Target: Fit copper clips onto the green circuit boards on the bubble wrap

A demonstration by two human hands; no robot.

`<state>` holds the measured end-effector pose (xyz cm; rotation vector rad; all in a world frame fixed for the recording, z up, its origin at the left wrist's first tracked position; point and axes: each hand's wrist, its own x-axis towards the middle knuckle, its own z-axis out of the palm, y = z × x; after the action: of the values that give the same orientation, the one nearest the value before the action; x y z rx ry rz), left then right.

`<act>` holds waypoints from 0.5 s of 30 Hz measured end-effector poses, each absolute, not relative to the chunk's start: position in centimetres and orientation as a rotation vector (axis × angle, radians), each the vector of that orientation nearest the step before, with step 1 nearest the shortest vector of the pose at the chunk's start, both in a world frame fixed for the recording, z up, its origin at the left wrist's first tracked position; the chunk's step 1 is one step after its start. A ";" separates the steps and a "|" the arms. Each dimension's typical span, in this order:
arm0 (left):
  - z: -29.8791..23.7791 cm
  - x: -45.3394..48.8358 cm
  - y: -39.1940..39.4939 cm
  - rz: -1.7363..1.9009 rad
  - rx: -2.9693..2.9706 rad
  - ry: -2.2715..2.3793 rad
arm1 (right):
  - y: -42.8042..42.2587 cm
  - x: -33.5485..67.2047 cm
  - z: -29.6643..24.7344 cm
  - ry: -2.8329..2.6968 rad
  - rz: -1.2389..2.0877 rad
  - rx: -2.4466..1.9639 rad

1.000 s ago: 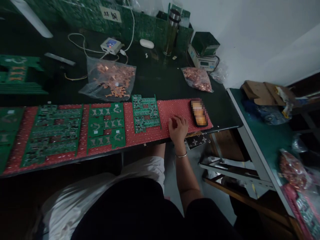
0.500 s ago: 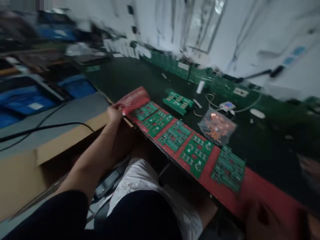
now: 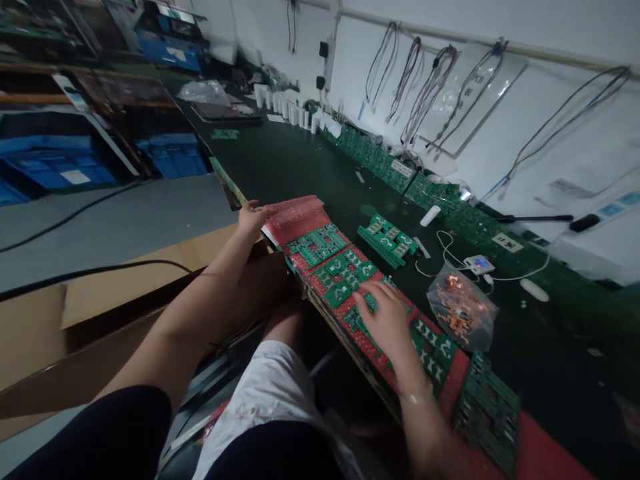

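A long strip of red bubble wrap (image 3: 456, 375) lies along the near edge of the dark bench, with several green circuit boards (image 3: 320, 245) in a row on it. My left hand (image 3: 251, 220) is closed on the far end of the wrap, at the bench corner. My right hand (image 3: 387, 312) reaches over the middle of the row, palm down with fingers apart. Its fingers lie over one circuit board and partly hide it; I cannot tell how firmly they touch. The nearest board (image 3: 489, 413) sits beside my right forearm.
Behind the row are a stack of green boards (image 3: 387, 239), a clear bag of copper-coloured parts (image 3: 463, 310), a small white device (image 3: 479, 265) with a cable and a white cylinder (image 3: 430, 215). An open cardboard box (image 3: 125, 277) stands at the left. Cables (image 3: 430, 87) hang on the wall.
My right hand has moved from the near end of the wrap to the middle boards. The wrap's far end, rolled up before, now lies flatter under my left hand. The view has shifted.
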<state>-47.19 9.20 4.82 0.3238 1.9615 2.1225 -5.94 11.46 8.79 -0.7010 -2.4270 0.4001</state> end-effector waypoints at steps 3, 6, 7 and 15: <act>4.6 -48.0 9.2 2.126 0.403 1.871 | 13.8 -18.2 8.4 -2.684 0.460 -0.570; 3.9 -48.6 8.8 2.050 0.535 1.818 | 15.6 -26.9 6.9 -2.826 0.433 -0.638; 3.6 -48.9 8.5 2.010 0.587 1.810 | 15.9 -28.7 6.3 -2.847 0.423 -0.656; 1.3 -49.9 7.9 1.572 1.013 2.075 | 16.3 -33.0 3.4 -2.899 0.287 -0.706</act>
<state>-49.89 7.88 1.27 1.0131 2.0755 1.5717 -32.99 16.26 3.42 -0.7058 -2.8988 0.2866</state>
